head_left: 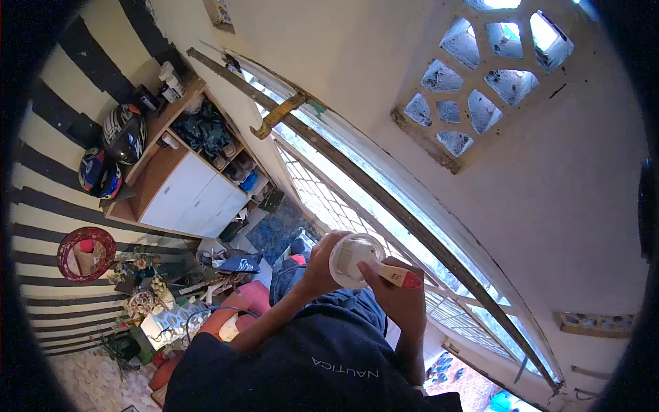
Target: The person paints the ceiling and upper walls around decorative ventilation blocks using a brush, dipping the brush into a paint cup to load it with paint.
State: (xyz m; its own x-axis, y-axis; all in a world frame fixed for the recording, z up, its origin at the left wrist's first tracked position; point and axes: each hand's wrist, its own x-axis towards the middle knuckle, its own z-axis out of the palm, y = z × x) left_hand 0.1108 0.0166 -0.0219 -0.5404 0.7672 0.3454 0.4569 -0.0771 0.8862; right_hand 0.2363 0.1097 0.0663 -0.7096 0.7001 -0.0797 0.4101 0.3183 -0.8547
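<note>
My left hand (322, 264) is wrapped around the side of a clear round plastic tub (335, 266) with whitish contents. In my right hand (400, 296) is a paintbrush (388, 272) with a pale handle, a red end and dark letters. The brush's head reaches over the tub's opening, and its tip is hard to make out against the white inside. Both hands are close together in front of my dark shirt, with the tub tilted a little toward the camera.
A long rod (384, 182) on a yellowish bracket (278, 115) runs above a grilled window (326, 185). Vent blocks (473, 82) pierce the wall at upper right. On the left, helmets (123, 134) sit on a cabinet (195, 196), near a red chair (254, 296) and cluttered items.
</note>
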